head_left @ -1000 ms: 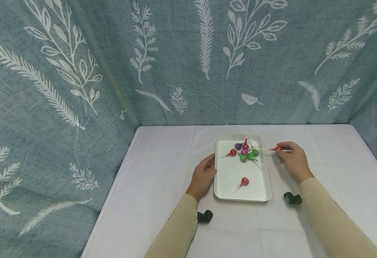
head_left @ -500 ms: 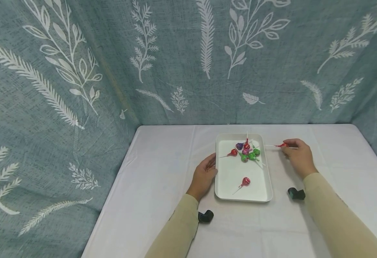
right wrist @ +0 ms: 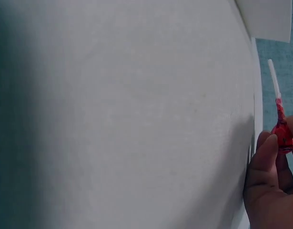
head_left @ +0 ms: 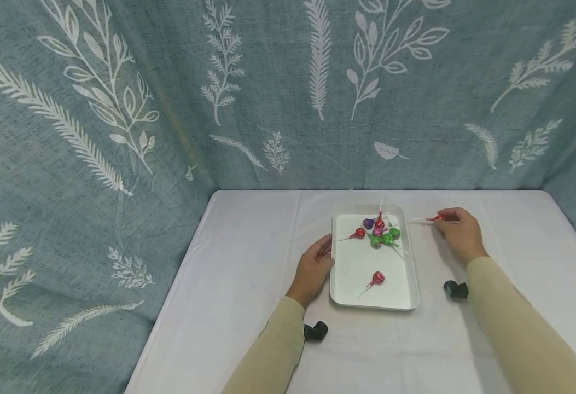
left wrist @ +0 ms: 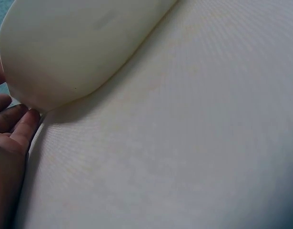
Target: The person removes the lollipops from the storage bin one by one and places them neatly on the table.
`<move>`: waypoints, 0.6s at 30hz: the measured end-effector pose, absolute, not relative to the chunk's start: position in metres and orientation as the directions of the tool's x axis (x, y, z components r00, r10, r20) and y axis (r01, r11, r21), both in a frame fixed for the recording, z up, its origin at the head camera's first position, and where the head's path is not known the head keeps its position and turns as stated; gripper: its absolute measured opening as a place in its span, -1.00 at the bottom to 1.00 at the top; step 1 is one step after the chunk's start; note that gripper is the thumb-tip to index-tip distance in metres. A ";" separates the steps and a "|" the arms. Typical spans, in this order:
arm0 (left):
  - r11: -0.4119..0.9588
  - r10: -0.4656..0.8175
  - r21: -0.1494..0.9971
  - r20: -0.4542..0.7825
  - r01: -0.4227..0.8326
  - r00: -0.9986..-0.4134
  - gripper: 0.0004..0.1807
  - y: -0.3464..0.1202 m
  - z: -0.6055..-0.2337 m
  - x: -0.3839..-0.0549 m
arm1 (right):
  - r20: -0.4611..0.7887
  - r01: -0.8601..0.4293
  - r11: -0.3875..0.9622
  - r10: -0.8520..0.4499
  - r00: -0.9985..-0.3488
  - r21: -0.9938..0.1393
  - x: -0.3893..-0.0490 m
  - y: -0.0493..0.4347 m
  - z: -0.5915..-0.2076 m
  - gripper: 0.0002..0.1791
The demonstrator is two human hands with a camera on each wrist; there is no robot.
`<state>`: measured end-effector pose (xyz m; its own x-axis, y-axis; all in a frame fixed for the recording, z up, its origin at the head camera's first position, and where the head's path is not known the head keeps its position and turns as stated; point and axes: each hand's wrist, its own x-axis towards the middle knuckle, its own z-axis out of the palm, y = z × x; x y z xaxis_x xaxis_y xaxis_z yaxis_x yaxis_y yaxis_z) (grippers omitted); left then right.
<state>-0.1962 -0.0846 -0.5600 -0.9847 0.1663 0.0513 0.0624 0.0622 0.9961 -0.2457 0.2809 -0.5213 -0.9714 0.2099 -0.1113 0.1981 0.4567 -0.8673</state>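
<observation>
In the head view a white tray (head_left: 352, 290) holds several wrapped lollipops. Purple, pink, red and green ones cluster near its far end; a red lollipop (head_left: 359, 233) lies left of them, and a pink-red lollipop (head_left: 378, 278) lies alone nearer the front. My left hand (head_left: 311, 271) holds the tray's left side, its thumb by the rim and fingertips against the wall, also seen on the tray's outside (left wrist: 79, 57) in the left wrist view. Right of the tray, my right hand (head_left: 462, 234) pinches a red lollipop (right wrist: 284, 136) by its candy end, white stick pointing away from the palm.
A white cloth (head_left: 248, 262) covers the table. Blue-green curtains (head_left: 288, 93) with white leaf prints hang behind it and at the sides. Small black devices (head_left: 317, 331) stick out from both wrists.
My right hand has moved right and slightly away from me with the red lollipop, so the stick's end has left the tray's rim. The left hand stays at the tray.
</observation>
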 end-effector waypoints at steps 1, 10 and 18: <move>0.059 0.165 0.996 0.052 0.062 -0.985 -0.30 -0.084 -0.559 -0.196 | -0.114 0.202 0.460 0.212 -0.971 -0.865 -0.246 0.282 -0.522 -0.55; 0.059 0.162 0.997 0.044 0.054 -0.986 -0.31 -0.084 -0.559 -0.196 | -0.133 0.225 0.467 0.221 -0.966 -0.855 -0.248 0.285 -0.526 -0.54; 0.070 0.160 0.996 0.042 0.054 -0.986 -0.32 -0.083 -0.561 -0.197 | -0.128 0.216 0.479 0.209 -0.970 -0.851 -0.249 0.287 -0.530 -0.52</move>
